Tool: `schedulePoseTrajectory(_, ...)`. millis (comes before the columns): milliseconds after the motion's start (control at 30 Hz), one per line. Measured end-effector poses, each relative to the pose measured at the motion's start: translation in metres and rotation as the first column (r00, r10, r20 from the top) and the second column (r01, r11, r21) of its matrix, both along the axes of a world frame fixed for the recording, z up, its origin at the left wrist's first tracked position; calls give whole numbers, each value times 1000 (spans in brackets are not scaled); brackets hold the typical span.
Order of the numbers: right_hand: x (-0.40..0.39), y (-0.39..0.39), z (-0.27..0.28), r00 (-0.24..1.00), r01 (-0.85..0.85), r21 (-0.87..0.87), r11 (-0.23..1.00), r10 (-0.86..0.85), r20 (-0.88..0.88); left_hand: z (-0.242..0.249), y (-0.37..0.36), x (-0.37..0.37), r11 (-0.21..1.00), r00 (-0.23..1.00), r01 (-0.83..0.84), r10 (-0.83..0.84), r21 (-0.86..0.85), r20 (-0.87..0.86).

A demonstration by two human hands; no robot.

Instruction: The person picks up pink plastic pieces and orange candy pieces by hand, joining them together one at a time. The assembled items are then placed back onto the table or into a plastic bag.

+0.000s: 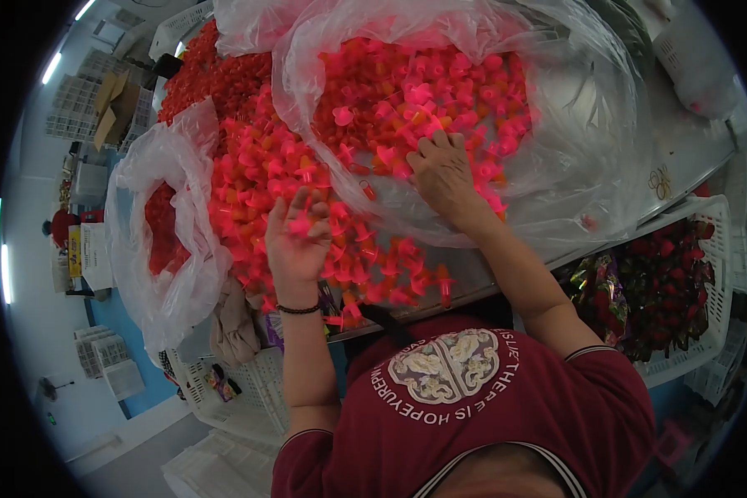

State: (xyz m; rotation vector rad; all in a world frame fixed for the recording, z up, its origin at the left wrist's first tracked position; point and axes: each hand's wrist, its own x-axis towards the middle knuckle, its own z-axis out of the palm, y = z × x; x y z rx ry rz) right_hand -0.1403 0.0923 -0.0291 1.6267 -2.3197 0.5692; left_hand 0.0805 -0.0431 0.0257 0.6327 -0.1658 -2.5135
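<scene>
My left hand is palm up over a heap of bright pink plastic pieces, which have flared tops and short stems. Its fingers curl loosely round what looks like one pink piece. To the right, my right hand reaches back down into an open clear plastic bag. Its bent fingers are at the pink and orange pieces inside, against a bright pink one; the fingertips are partly hidden. Loose pieces, with a clear-stemmed one, lie at the table's near edge.
Red pieces are heaped at the back left, beside another plastic bag holding red pieces. A white basket with dark red wrapped items stands at right. Rubber bands lie on the metal table. Crates stand below left.
</scene>
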Motion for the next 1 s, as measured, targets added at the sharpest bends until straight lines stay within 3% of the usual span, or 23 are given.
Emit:
schedulePoseTrajectory(67,-4,3,-3,1000,-7,5,1000,7,2,-9,15,-16,992,995,91,-87,88,-43)
schedulePoseTrajectory(133,-3,4,2,1000,-10,37,999,10,21,-13,22,-27,989,985,147,-146,-4,93)
schedulePoseTrajectory(267,-4,5,2,1000,-26,84,996,26,5,-12,26,-38,989,983,135,-125,-67,137)
schedulePoseTrajectory(333,-5,5,2,1000,-28,85,996,28,13,-3,32,-43,975,964,121,-70,-186,258)
schedulePoseTrajectory(467,-4,4,-2,1000,-26,-1,1000,26,-12,-19,31,-43,970,967,173,-135,-170,214)
schedulePoseTrajectory(567,-3,1,-7,997,-12,47,999,16,-76,-32,31,-47,944,931,183,-77,-276,357)
schedulePoseTrajectory(633,-3,0,-9,997,-12,39,999,15,-75,-36,28,-56,581,775,525,-23,-622,632)
schedulePoseTrajectory(667,-2,1,-10,997,-13,34,999,15,-71,-39,31,-62,583,776,522,-21,-622,631)
schedulePoseTrajectory(700,-2,1,-7,997,-16,34,999,19,-74,-40,37,-72,133,693,652,294,-746,658)
schedulePoseTrajectory(733,-1,2,-3,997,-1,75,997,7,-77,-41,42,-81,-313,642,743,581,-591,500)
schedulePoseTrajectory(767,-1,1,0,997,11,114,993,-1,-83,-47,43,-91,-305,640,742,588,-596,495)
schedulePoseTrajectory(833,0,-1,-3,997,8,79,997,-2,-83,-58,41,-106,-540,642,761,706,-359,299)
schedulePoseTrajectory(900,-4,0,-2,996,20,43,999,-16,-86,-61,42,-109,-506,643,756,693,-416,326)
schedulePoseTrajectory(967,-7,4,-2,1000,-9,-1,1000,9,20,-62,43,-110,-467,645,750,675,-469,360)
schedulePoseTrajectory(1000,-7,5,4,1000,-12,-2,1000,12,19,-61,42,-109,-408,678,695,645,-592,353)
